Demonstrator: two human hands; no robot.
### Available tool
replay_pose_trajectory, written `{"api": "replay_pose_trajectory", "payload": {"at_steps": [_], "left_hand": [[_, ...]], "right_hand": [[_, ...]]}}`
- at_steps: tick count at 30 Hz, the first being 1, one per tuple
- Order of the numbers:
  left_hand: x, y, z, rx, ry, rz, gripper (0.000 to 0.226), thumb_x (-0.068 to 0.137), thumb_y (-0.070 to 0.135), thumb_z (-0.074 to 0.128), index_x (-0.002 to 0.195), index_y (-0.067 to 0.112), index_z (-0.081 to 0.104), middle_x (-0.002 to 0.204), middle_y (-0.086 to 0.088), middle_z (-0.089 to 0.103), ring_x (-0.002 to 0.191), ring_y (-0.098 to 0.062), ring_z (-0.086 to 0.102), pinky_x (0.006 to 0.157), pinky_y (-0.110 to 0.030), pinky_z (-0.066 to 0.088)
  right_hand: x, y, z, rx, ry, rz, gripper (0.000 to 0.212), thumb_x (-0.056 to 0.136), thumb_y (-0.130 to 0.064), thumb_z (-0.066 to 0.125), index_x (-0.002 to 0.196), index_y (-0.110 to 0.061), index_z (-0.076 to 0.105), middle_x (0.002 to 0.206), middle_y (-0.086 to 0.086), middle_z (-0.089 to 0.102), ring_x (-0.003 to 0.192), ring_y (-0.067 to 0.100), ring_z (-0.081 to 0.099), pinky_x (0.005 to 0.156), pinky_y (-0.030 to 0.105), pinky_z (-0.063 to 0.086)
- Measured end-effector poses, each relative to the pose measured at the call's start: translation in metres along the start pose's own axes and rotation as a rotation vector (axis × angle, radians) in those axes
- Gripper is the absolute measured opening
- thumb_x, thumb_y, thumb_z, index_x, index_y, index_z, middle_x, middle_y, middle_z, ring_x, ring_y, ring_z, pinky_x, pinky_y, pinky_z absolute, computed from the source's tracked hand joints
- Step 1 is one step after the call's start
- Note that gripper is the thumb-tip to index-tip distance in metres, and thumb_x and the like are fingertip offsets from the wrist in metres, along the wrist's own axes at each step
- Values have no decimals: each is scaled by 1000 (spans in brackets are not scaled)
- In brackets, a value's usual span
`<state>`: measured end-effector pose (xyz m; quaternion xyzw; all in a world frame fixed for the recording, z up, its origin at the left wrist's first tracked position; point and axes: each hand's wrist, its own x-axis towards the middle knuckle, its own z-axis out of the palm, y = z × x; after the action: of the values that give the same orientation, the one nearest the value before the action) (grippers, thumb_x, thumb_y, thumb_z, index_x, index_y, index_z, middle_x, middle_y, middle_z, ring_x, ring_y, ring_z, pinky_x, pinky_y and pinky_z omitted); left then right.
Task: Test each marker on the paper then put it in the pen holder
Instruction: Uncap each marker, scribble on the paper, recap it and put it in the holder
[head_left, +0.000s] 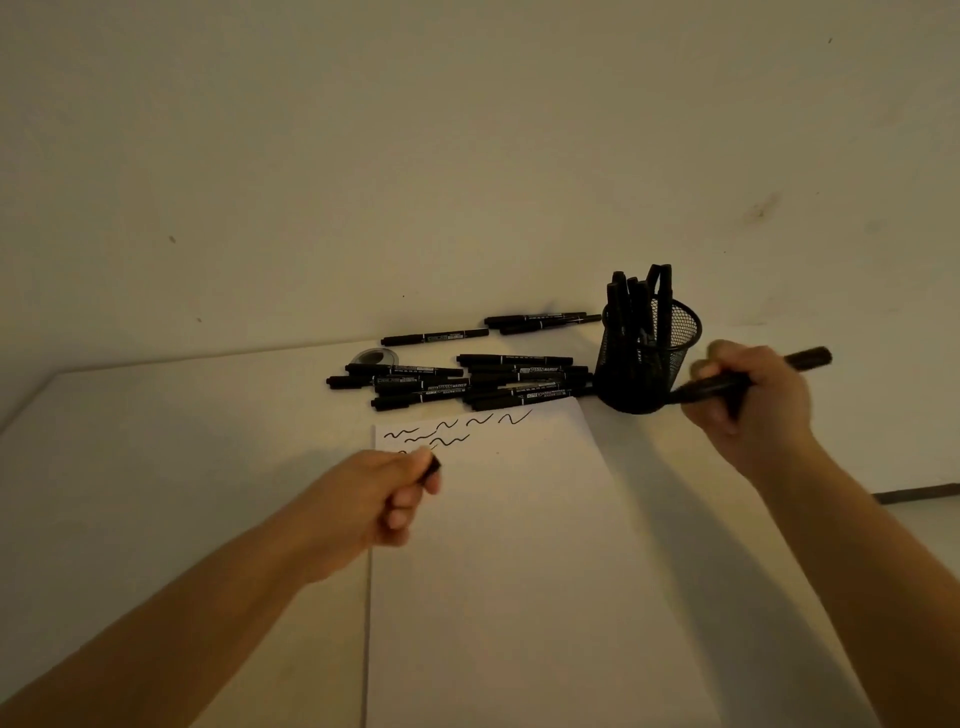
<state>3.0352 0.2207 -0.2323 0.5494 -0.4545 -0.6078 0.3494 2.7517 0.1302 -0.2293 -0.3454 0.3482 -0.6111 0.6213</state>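
The marker (748, 376) sits in your right hand (748, 400), fingers curled round the barrel, held level in the air just right of the mesh pen holder (647, 358), w/ its left tip near the holder's base. Your left hand (387, 491) pinches a small black piece (434, 466), prob. the cap, over the paper's top-left corner. Step in hand looks like capping or just-tested: squiggles (452, 428) already fill the top of the paper (519, 571), approx. two rows. Next move, as I judge it: bring cap & marker together, press it on, then tip the marker upright & drop it in the holder, which already stands packed w/ several markers (636, 299), so aim for a gap. Behind the paper lies the untested pile (462, 382), w/ a few more markers (540, 320) further back at the wall. Barrel labels read "TWIN MARKER" on a couple; other print too small to tell. A small round disc (375, 357) lies by the pile.
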Motion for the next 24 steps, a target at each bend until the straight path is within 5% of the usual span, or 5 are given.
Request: {"api": "replay_pose_trajectory", "payload": {"at_steps": [2, 6, 13, 19, 24], "left_hand": [[5, 0, -11, -2, -28, 16, 32, 91, 34, 42, 71, 15, 59, 48, 10, 41, 42, -4, 40, 43, -16, 38], [21, 1, 8, 384, 53, 236, 31, 95, 29, 39, 75, 25, 62, 53, 11, 57, 51, -1, 57, 48, -12, 43], [38, -22, 10, 686, 218, 349, 22, 94, 33, 40, 77, 39, 52, 60, 10, 59, 59, 2, 59, 64, -19, 45], [40, -44, 5, 771, 278, 437, 15, 92, 35, 43, 81, 36, 52, 58, 12, 58, 61, 1, 58, 62, -17, 41], [40, -47, 3, 730, 265, 468, 15, 91, 36, 42, 84, 34, 55, 59, 13, 58, 62, 1, 58, 64, -17, 43]], "right_hand": [[-1, 9, 8, -312, -94, -49, 47, 89, -8, 39, 47, -17, 58, 36, -3, 42, 28, 9, 29, 34, 12, 18], [-4, 40, 34, -692, -247, -83, 18, 88, -17, 57, 70, -18, 60, 51, -4, 54, 42, 9, 46, 40, 20, 37], [2, 62, 42, -673, -75, 61, 14, 89, -14, 56, 100, -15, 65, 75, -1, 63, 64, 9, 57, 54, 21, 45], [2, 90, 73, -644, 3, -3, 11, 89, -19, 54, 81, -18, 61, 63, 1, 62, 53, 2, 57, 50, 16, 44], [1, 104, 65, -735, 57, -86, 9, 90, -17, 53, 83, -19, 58, 65, 2, 60, 58, 6, 57, 57, 20, 46]]}}
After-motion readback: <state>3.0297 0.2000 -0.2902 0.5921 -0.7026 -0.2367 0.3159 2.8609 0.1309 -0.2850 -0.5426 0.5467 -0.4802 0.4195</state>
